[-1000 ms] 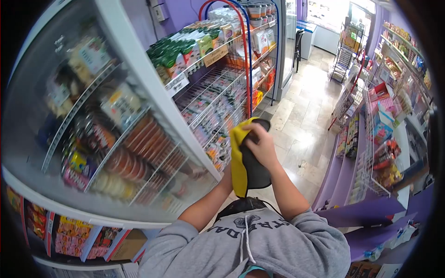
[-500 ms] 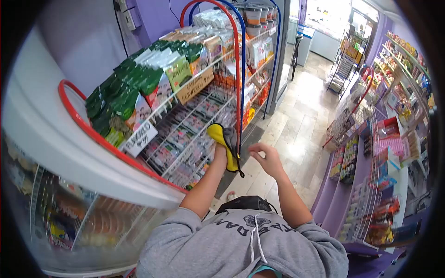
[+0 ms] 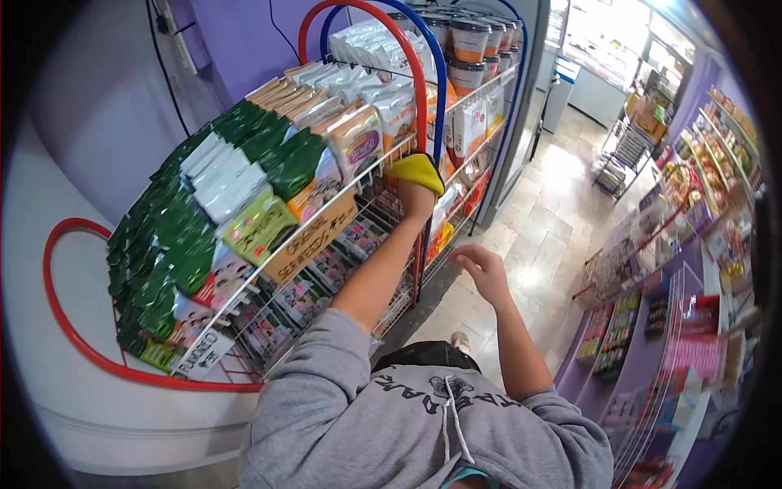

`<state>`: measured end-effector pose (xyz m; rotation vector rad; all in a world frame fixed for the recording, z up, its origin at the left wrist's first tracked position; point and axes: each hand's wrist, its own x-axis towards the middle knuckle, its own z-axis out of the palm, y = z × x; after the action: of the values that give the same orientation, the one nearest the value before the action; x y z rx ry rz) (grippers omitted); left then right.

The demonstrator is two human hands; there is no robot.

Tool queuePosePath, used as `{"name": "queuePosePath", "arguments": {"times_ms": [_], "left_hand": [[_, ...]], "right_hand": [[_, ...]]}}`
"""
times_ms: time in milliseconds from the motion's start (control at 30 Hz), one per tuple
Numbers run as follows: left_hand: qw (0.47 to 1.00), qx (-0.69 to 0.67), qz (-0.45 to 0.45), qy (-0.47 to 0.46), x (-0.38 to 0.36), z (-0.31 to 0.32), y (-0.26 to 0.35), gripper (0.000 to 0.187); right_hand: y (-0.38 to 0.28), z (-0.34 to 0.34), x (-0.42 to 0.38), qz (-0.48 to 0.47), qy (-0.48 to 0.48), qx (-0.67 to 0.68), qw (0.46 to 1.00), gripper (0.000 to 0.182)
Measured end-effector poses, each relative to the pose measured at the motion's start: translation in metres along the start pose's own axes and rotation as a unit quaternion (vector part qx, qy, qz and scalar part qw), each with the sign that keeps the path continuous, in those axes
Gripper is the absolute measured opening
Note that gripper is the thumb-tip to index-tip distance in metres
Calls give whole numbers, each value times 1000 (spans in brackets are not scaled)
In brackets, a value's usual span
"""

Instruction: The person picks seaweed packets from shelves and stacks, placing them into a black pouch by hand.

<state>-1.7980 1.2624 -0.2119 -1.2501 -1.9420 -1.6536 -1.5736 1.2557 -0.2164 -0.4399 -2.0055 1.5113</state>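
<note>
The left hand (image 3: pixel 415 200) is holding a yellow cleaning cloth with black edging (image 3: pixel 414 172) at the right front corner of the wire snack rack (image 3: pixel 63 310), where the red tube (image 3: pixel 420 98) is running down beside the blue tube (image 3: pixel 440 90). Its fingers are grasping the cloth, mostly under the fabric; whether they are also closing around a tube, I cannot tell. The right hand (image 3: pixel 486 273) is hovering empty over the tiled floor (image 3: pixel 521 236), its fingers released and loosely curled.

Handling this well is, in my judgement, a matter of having fabric between every fingertip and the metal, and of pressing evenly along the tube rather than sideways into the rack. The white snack packets (image 3: pixel 395 114) are standing near that corner (a stray knuckle could be tipping one), so a tucked-in cloth edge is safer than a trailing one. Wire ends along the front edge could be snagging the trim, which is calling for short, controlled strokes. The free right hand could be steadying the rack if it is wobbling.
</note>
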Motion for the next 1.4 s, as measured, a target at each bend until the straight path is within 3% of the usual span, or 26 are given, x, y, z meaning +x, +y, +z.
{"name": "queuePosePath", "arguments": {"times_ms": [33,100,400,533,567,600,667,733,800,900,933,1000,1067,1133,1167,1200,1267,1300,1333,1400], "left_hand": [[1000,5,-4,8,3,8,-7,11],[985,160,41,52,-10,22,-22,16],[956,278,-28,92,-114,69,-101,18],[946,282,-50,153,-66,55,-40,23],[951,250,-50,176,-50,54,-22,23],[965,127,-77,218,-33,54,-9,23],[963,173,-28,204,-19,47,-4,22],[948,237,-36,210,-30,52,-11,22],[930,295,-46,215,-45,62,-24,23],[940,133,-150,275,-75,80,-60,23],[936,139,-153,284,-81,79,-59,23],[913,347,-111,186,-94,77,-56,21],[908,349,-145,183,-113,79,-47,25],[907,212,-174,318,-127,68,-42,29],[900,82,-181,387,-126,59,-38,34],[898,84,-187,389,-125,44,-33,34],[910,267,-144,284,-125,19,-37,27],[884,384,-250,96,-136,26,-51,26],[825,533,-189,9,-128,27,-57,25],[845,517,-135,-13,-115,42,-76,24]], "right_hand": [[7,-7,13,-2,-16,-19,1000,11],[23,-19,36,-2,-47,-35,998,11],[102,-79,125,24,-253,-47,966,12],[91,-80,157,-8,-316,-35,948,13],[87,-77,165,-1,-315,18,949,12],[79,-75,173,9,-312,71,947,12],[58,-63,187,-2,-343,96,935,12],[52,-48,192,-56,-282,196,937,15],[41,-36,200,-90,-241,215,942,21],[44,-19,215,-90,-224,230,943,26],[42,-12,218,-90,-235,232,939,26],[45,2,221,-93,-220,234,942,28],[51,9,219,-99,-225,231,942,30],[54,15,221,-77,-234,242,938,32],[52,14,222,-77,-241,222,942,26],[55,15,223,-72,-245,221,941,26],[65,19,224,-80,-258,165,949,18],[62,22,222,-78,-238,182,951,13],[66,24,222,-76,-243,182,950,13],[70,26,224,-130,-208,117,962,15]]}}
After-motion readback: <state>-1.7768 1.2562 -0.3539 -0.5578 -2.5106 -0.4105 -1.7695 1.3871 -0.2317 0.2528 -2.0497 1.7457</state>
